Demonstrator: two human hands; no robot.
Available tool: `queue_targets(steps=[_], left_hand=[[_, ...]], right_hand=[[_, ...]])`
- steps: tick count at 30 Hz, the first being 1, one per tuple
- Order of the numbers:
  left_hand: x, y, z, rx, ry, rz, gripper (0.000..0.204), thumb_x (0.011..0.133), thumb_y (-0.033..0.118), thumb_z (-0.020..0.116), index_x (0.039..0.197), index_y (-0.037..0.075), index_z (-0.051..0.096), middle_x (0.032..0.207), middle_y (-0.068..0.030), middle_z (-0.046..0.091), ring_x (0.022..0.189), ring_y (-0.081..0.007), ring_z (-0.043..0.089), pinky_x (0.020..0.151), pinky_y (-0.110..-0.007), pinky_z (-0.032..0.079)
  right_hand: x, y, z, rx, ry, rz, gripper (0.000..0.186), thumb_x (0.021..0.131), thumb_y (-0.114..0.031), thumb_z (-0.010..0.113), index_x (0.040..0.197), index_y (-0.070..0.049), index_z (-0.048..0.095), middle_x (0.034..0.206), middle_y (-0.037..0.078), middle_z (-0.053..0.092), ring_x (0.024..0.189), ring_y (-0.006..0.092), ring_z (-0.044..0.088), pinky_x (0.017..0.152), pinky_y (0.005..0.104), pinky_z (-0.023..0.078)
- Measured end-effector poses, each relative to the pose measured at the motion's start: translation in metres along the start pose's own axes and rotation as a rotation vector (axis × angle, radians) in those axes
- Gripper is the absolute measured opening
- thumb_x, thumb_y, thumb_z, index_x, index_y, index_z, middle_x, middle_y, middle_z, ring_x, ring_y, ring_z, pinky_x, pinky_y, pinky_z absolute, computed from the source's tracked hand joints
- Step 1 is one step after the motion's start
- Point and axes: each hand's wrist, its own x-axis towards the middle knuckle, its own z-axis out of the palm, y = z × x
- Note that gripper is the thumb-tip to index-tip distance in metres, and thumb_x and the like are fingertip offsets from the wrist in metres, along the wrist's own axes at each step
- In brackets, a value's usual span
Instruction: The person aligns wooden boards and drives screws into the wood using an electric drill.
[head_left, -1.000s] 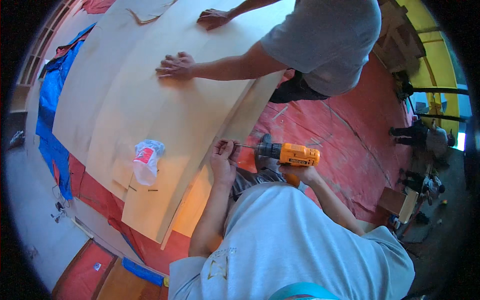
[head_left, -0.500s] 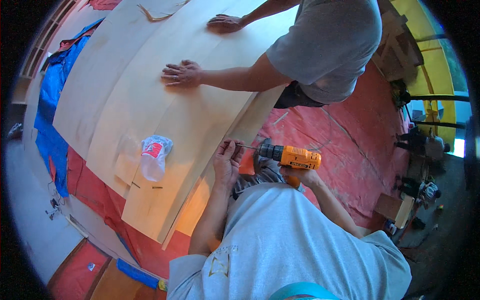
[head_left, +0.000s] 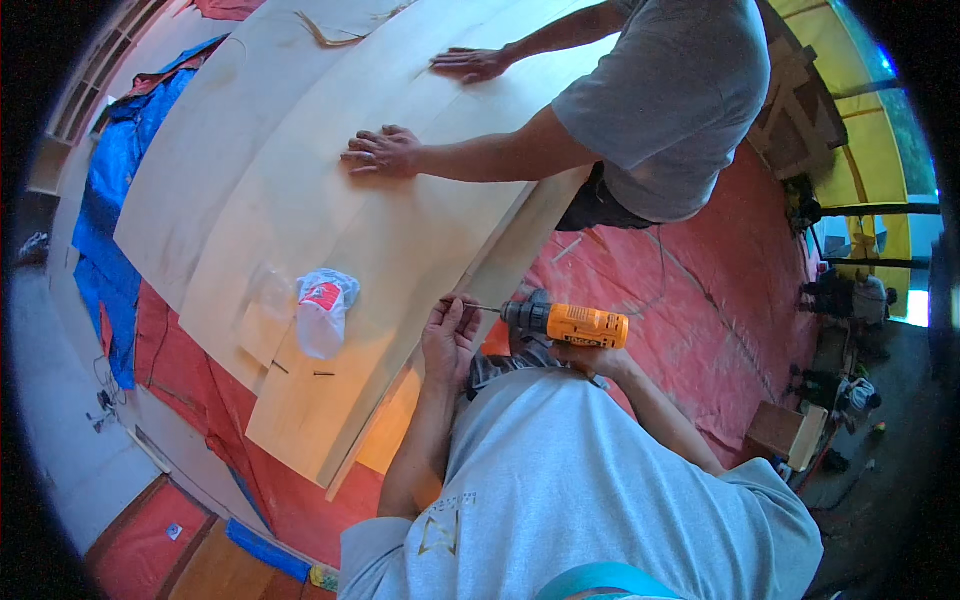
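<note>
An orange-and-black cordless drill (head_left: 575, 325) is in my right hand (head_left: 590, 360), held level with its long bit pointing left. My left hand (head_left: 450, 325) is at the bit's tip, fingertips pinched at the edge of a pale plywood sheet (head_left: 400, 260); whether they grip the bit or a small screw at its end I cannot make out. On the stacked sheets to the left lie a white plastic bag with a red label (head_left: 327, 310) and some loose screws (head_left: 322, 374). A co-worker's two hands (head_left: 385, 152) press flat on the sheets higher up.
The co-worker (head_left: 660, 110) leans over the sheets at upper right. A blue tarp (head_left: 115, 220) hangs at the left, a red tarp (head_left: 690, 330) covers the floor. Other people (head_left: 860, 300) and cardboard boxes (head_left: 775, 430) are at the far right.
My left hand has shifted slightly down with the drill's bit. The co-worker's hands appear a little lower and further right, as does much of the scene.
</note>
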Motion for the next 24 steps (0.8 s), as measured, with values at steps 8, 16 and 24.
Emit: queue_targets(steps=[8, 16, 24], left_hand=[[-0.004, 0.021, 0.013, -0.048, -0.103, 0.021, 0.013, 0.103, 0.014, 0.067, 0.116, 0.012, 0.065, 0.112, -0.0064, 0.074, 0.105, -0.0204, 0.072, 0.096, -0.038, 0.059], [-0.018, 0.042, 0.029, -0.064, -0.098, 0.102, 0.012, 0.103, 0.018, 0.068, 0.11, 0.008, 0.066, 0.111, -0.0071, 0.074, 0.101, -0.0202, 0.072, 0.092, -0.038, 0.061], [-0.04, 0.062, -0.005, 0.629, 0.309, 0.336, 0.021, 0.097, 0.023, 0.071, 0.105, 0.004, 0.071, 0.102, -0.0126, 0.075, 0.096, -0.0263, 0.074, 0.085, -0.04, 0.06]], right_hand=[[0.001, -0.048, 0.005, -0.076, -0.11, -0.012, 0.036, 0.089, -0.023, 0.086, 0.12, -0.014, 0.071, 0.106, 0.0, 0.074, 0.091, 0.013, 0.068, 0.082, 0.0326, 0.058], [0.018, -0.017, -0.008, -0.064, -0.082, -0.077, 0.038, 0.09, -0.018, 0.083, 0.125, -0.013, 0.068, 0.115, 0.003, 0.074, 0.103, 0.0182, 0.071, 0.093, 0.0364, 0.059], [0.012, -0.055, -0.013, 0.108, -0.204, -0.106, 0.033, 0.088, -0.014, 0.082, 0.118, -0.005, 0.07, 0.099, 0.007, 0.074, 0.08, 0.0182, 0.071, 0.073, 0.0346, 0.06]])
